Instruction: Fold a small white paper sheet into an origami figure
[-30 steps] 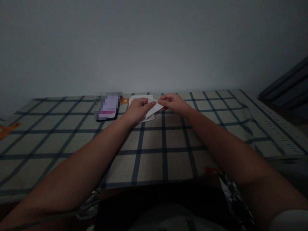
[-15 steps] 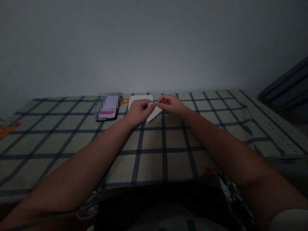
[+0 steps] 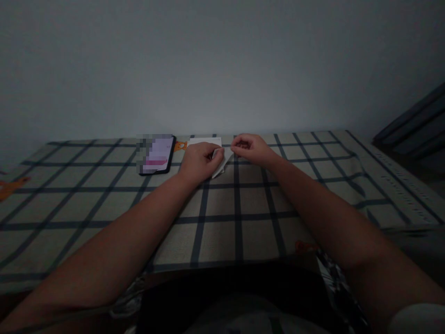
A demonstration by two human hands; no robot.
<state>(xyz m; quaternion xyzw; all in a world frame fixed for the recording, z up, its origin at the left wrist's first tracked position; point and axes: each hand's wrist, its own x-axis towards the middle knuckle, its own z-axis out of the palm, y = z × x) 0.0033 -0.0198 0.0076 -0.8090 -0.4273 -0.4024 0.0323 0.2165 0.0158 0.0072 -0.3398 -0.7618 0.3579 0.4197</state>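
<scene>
A small folded piece of white paper [image 3: 222, 165] is between my two hands, just above the checked tablecloth. My left hand [image 3: 200, 160] is closed on its left side, with the thumb pressed over it. At the paper's upper right corner, my right hand [image 3: 252, 149] pinches the tip between thumb and forefinger, the other fingers curled. The left hand's fingers under the paper are mostly hidden.
Behind my left hand lies a flat white sheet or pad [image 3: 205, 140]. A phone [image 3: 160, 155] with a lit, partly blurred screen lies to the left. The checked tablecloth [image 3: 219, 236] reaches back to a plain wall [image 3: 222, 69].
My right hand has moved slightly right, away from the left, drawing out the paper's corner. The paper now shows a narrower, more bent shape. The left hand has barely moved.
</scene>
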